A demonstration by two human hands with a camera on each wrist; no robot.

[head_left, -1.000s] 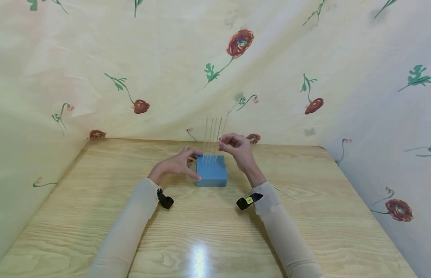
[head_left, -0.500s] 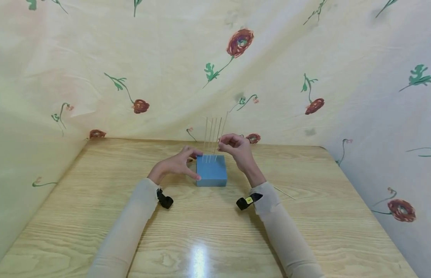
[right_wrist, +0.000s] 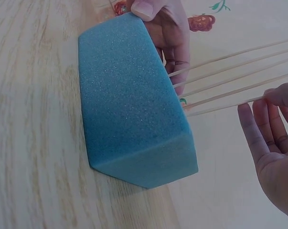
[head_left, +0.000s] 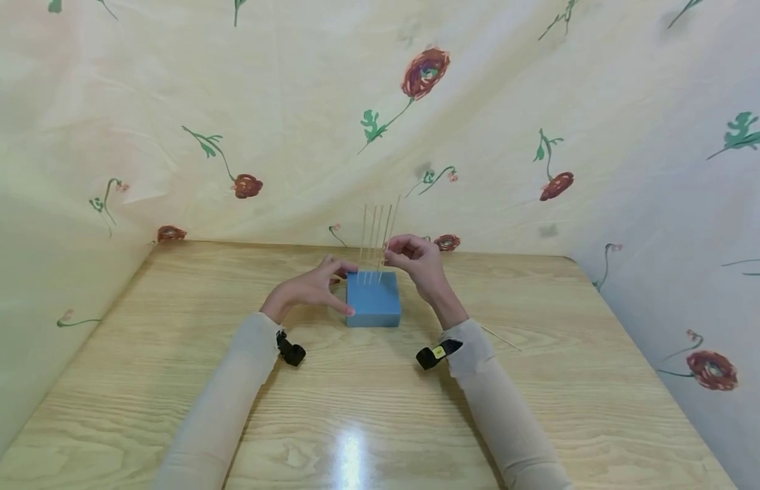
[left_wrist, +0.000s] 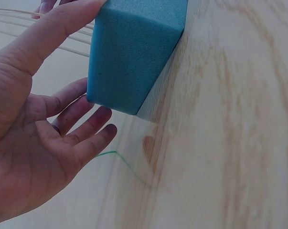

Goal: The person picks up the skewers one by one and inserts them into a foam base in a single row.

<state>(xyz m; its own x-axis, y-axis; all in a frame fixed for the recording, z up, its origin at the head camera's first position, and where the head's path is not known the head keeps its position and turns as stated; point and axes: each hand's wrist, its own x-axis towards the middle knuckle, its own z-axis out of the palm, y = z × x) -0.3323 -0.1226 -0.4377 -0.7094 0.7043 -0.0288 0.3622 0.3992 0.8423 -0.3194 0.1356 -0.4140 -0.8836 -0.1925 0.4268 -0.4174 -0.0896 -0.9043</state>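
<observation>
A blue foam block [head_left: 376, 306] sits on the table with several thin wooden skewers [head_left: 372, 238] standing in a row along its back part. My left hand [head_left: 312, 286] grips the block's left side, thumb at the front corner and forefinger at the back one; its other fingers [left_wrist: 93, 126] spread loosely below in the left wrist view. Between thumb and fingertips, my right hand [head_left: 419, 265] pinches another skewer [right_wrist: 220, 109], slightly tilted, at the right end of the row. Its lower end reaches the block's top face in the right wrist view.
One loose skewer [head_left: 502, 339] lies on the wooden table [head_left: 380, 422], right of my right forearm. A flower-patterned cloth [head_left: 294, 102] hangs behind the table and along both sides. Black camera straps [head_left: 291, 350] are worn on the wrists.
The pinched skewer has tipped slightly more upright, its top shifting a little left. Both hands and the block stay nearly where they were.
</observation>
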